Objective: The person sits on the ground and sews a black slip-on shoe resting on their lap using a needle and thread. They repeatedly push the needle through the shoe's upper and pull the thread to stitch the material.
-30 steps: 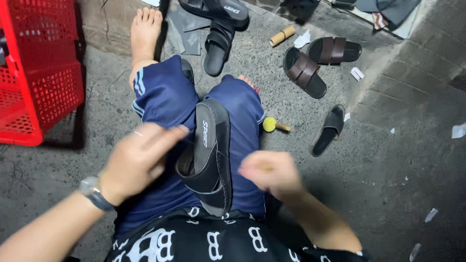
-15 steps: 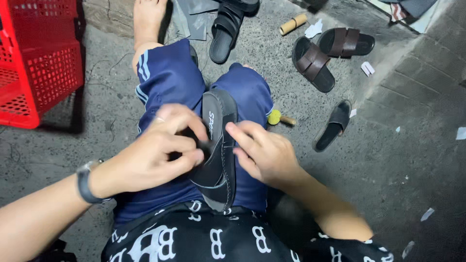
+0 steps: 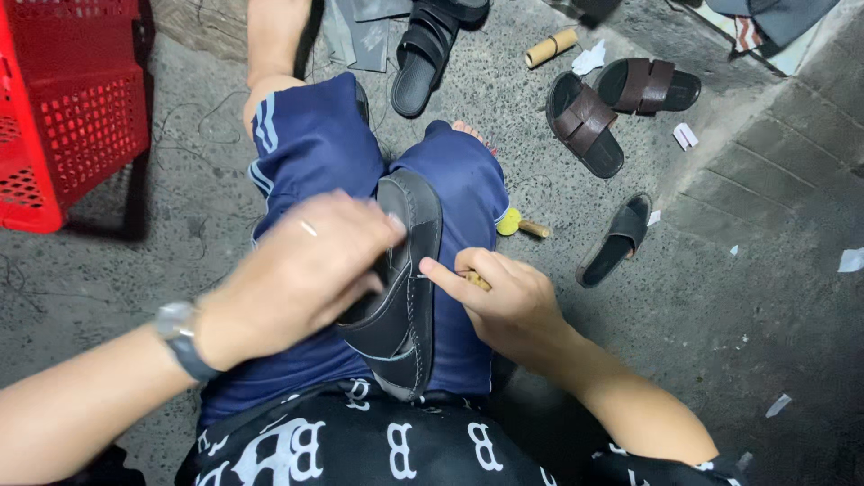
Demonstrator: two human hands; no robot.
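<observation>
Rough grey concrete floor, speckled and littered with paper scraps; a red plastic crate (image 3: 67,108) with a perforated wall stands at far left. Next, the left hand (image 3: 301,270), ringed and wearing a watch (image 3: 184,337), curls over a black leather shoe (image 3: 405,288), gripping its upper. That smooth, stitched shoe lies on blue shorts (image 3: 315,153). Just beside it, the right hand (image 3: 504,301) is closed on a thin tan tool (image 3: 475,280), forefinger touching the shoe's edge. Farther right lie brown strapped sandals (image 3: 583,121) and a black slide (image 3: 616,238)
</observation>
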